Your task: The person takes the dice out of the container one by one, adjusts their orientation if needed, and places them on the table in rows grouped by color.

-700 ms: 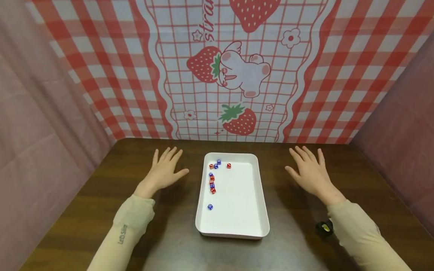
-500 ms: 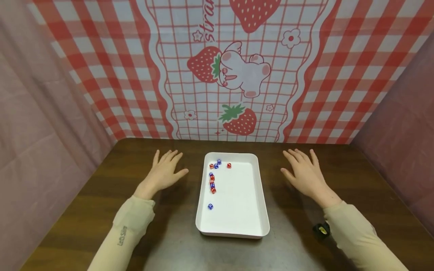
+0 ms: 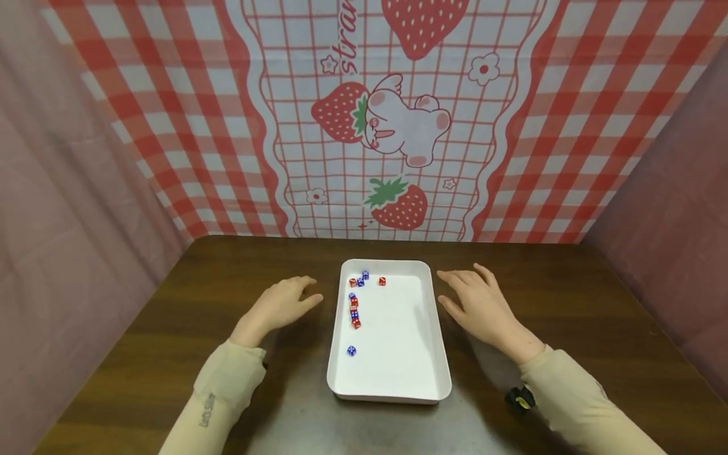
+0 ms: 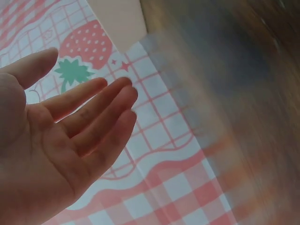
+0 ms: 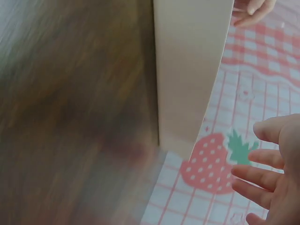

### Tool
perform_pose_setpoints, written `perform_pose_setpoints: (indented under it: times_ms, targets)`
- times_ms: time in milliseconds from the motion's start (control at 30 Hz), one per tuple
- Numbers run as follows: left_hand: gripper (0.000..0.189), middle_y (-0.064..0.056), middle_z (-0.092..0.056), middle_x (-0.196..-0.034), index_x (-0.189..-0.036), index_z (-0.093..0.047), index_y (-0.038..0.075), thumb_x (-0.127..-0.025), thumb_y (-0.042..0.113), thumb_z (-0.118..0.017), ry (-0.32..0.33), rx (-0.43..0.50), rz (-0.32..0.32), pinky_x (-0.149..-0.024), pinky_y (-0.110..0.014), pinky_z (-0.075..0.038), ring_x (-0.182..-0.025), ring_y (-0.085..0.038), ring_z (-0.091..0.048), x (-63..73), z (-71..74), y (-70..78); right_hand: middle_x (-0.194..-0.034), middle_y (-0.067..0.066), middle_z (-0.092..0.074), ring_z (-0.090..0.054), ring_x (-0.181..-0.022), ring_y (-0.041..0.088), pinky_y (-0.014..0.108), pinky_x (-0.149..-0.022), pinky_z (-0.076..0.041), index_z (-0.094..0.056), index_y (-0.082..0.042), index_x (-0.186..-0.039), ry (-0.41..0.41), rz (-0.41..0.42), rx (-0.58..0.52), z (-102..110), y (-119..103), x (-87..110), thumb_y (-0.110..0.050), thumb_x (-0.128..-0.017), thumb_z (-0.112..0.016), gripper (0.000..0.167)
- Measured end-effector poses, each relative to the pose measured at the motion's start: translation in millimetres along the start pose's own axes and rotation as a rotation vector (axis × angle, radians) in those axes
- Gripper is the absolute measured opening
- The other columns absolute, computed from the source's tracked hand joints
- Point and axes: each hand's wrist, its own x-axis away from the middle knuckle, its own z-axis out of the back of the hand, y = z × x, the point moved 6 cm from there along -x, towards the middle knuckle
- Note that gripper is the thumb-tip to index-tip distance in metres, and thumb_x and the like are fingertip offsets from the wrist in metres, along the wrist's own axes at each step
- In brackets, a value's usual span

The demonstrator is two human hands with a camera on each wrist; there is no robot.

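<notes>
A white rectangular tray (image 3: 398, 379) sits on the dark wooden table, with several red and blue dice inside. Most of the dice, such as a red die (image 3: 354, 302), lie along its left wall; one red die (image 3: 382, 282) is near the back and a lone blue die (image 3: 351, 351) nearer the front. Left of the tray is my left hand (image 3: 279, 306), fingers loosely bent, holding nothing. My right hand (image 3: 478, 306) has its fingertips close to the tray's right rim, its fingers relaxed around nothing. The right wrist view shows the tray's outer wall (image 5: 187, 70) beside that hand.
The wooden table (image 3: 170, 341) spreads around the tray. Behind it hangs a red-and-white checked cloth (image 3: 227, 126) with strawberries. Pinkish curtains (image 3: 68, 221) close off both sides. A dark wristband (image 3: 520, 399) shows at the right forearm.
My right hand has moved left to the tray's right side. My left hand has shifted slightly right, and its fingers have bent more. The tray and dice stay put.
</notes>
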Motion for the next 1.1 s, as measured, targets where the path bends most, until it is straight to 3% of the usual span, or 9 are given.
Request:
perform_pose_setpoints:
  times_ms: [400, 667, 1100]
  targets:
    - [0.04, -0.006, -0.063, -0.089, -0.115, -0.057, 0.001, -0.086, 0.028, -0.058, -0.06, 0.081, -0.029, -0.071, -0.036, -0.047, -0.074, -0.014, -0.055, 2.0, -9.6, 10.6, -0.107, 0.007, -0.063, -0.055, -0.103, 0.022, 0.048, -0.098, -0.027, -0.058, -0.008, -0.117, -0.054, 0.075, 0.0, -7.0, -34.8, -9.8, -0.028, -0.081, -0.065, 0.041]
    - [0.031, -0.003, -0.065, -0.09, -0.105, -0.062, 0.006, -0.085, 0.03, -0.06, -0.09, 0.088, -0.028, -0.073, -0.035, -0.048, -0.075, -0.012, -0.056, 0.5, -14.7, 18.8, -0.104, 0.003, -0.064, -0.056, -0.099, 0.018, 0.046, -0.095, -0.03, -0.06, -0.012, -0.115, -0.08, 0.115, -0.027, -11.4, -55.2, -12.9, -0.027, -0.082, -0.064, 0.037]
    - [0.014, 0.003, -0.061, -0.077, -0.088, -0.063, 0.013, -0.085, 0.027, -0.059, -0.137, 0.07, -0.057, -0.066, -0.031, -0.043, -0.067, -0.011, -0.051, 7.2, -32.9, 28.9, -0.1, -0.003, -0.064, -0.058, -0.094, 0.013, 0.039, -0.093, -0.032, -0.062, -0.015, -0.111, -0.171, 0.209, -0.058, -29.3, -95.5, -11.8, -0.03, -0.083, -0.062, 0.032]
